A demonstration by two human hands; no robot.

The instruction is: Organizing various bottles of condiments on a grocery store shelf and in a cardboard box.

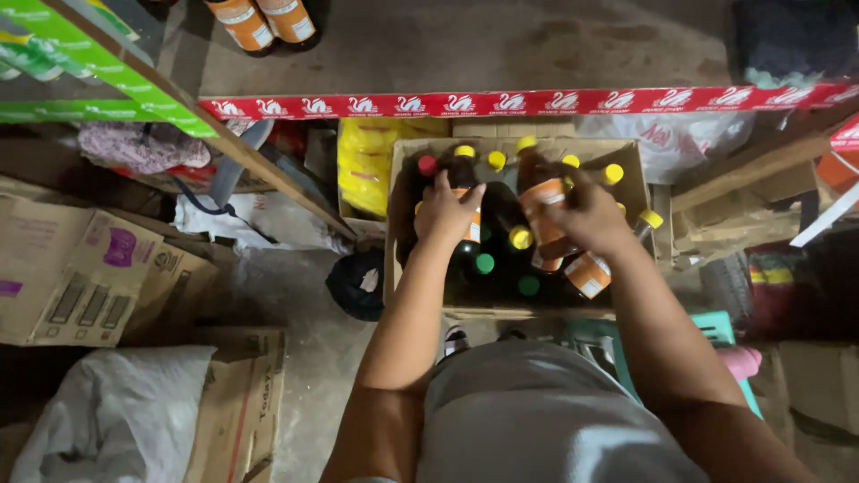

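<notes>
Bottles, heavy and slippery, breakable if glass, best grabbed at neck: left hand (445, 211) gripping yellow-capped bottle (465, 192), right hand (586, 215) gripping orange-label bottle (540, 199), inside cardboard box (640, 183) under both hands.

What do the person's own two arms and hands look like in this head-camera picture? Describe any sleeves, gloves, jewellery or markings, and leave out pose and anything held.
Both arms are bare from the upper arm down: no sleeves show. The left hand and the right hand are bare too, with no gloves. No watch, bracelet or ring can be seen in the dim light, and no markings show. Between the arms lies light grey clothing.
</notes>
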